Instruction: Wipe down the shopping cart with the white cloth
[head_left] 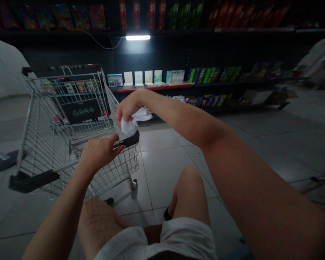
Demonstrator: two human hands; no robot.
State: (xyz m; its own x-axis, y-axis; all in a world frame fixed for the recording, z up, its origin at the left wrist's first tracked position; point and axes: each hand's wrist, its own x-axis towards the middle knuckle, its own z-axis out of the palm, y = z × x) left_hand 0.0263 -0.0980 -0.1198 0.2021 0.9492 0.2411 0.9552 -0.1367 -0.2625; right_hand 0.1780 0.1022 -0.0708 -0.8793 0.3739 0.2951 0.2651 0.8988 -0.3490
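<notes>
A metal wire shopping cart [108, 177] stands in front of me to the left, with a dark panel on its inner frame. My left hand [99, 151] is closed round the near bar of the cart, close to its right black corner piece [132, 138]. Just beyond that corner, my right hand [130, 104] grips a crumpled white cloth [130, 125] at the cart's right upper side. Part of the cloth hangs below the fingers. Whether it touches the wire rim, I cannot tell.
A dark shelf unit [157, 47] runs across the back with bottles, packets and boxes. A lit tube lamp [138, 37] hangs under one shelf. Below me are pale floor tiles [168, 155] and my bent knees. A dark round base [7, 161] stands left of the cart.
</notes>
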